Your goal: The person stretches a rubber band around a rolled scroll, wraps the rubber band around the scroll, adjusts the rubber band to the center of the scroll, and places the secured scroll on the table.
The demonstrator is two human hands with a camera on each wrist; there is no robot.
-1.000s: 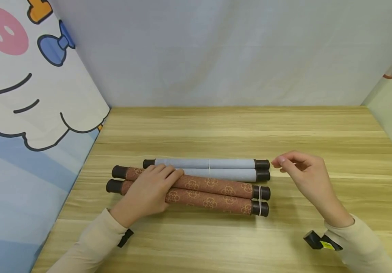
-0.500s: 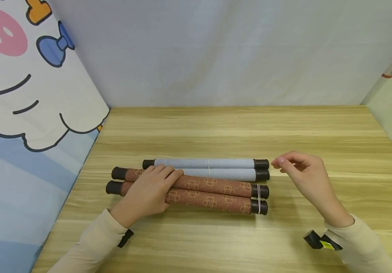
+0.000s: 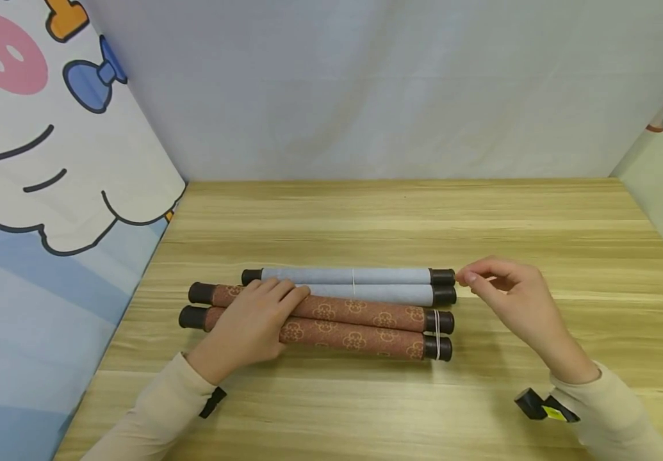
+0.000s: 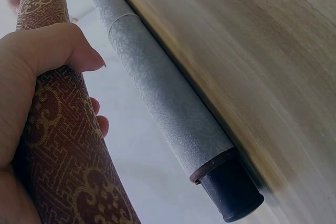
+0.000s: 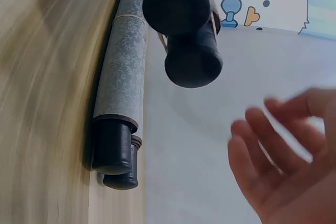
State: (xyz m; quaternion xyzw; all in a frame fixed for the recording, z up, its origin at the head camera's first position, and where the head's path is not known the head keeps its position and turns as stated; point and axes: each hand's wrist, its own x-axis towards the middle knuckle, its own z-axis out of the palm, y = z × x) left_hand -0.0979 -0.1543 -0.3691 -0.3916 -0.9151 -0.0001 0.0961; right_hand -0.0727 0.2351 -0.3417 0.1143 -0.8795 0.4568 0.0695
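Note:
My left hand [image 3: 253, 326] grips a pair of reddish-brown patterned rolled scrolls [image 3: 354, 340] across its left half, fingers over the top. In the left wrist view the thumb wraps around the brown cloth [image 4: 63, 150]. A white elastic band [image 3: 437, 336] loops round the black knobs at the right end. Behind lies a light blue pair of scrolls [image 3: 308, 276], tied mid-length by a thin string [image 3: 353, 282] and partly covered by the brown pair. To the right of the knobs, my right hand [image 3: 518, 298] hovers with fingers loosely bent, holding nothing; the right wrist view shows those fingers [image 5: 268, 145] apart.
Both scroll pairs are on a light wood-grain table [image 3: 400, 218]. A pale cloth backdrop [image 3: 366, 89] stands at the back, and a cartoon-printed sheet [image 3: 77, 205] borders the left side. Another printed sheet [image 3: 660, 173] rises at the right.
The right end of the brown scrolls has shifted slightly away from me. My right hand has moved a little left, toward the blue scrolls' knobs. My left hand keeps its hold.

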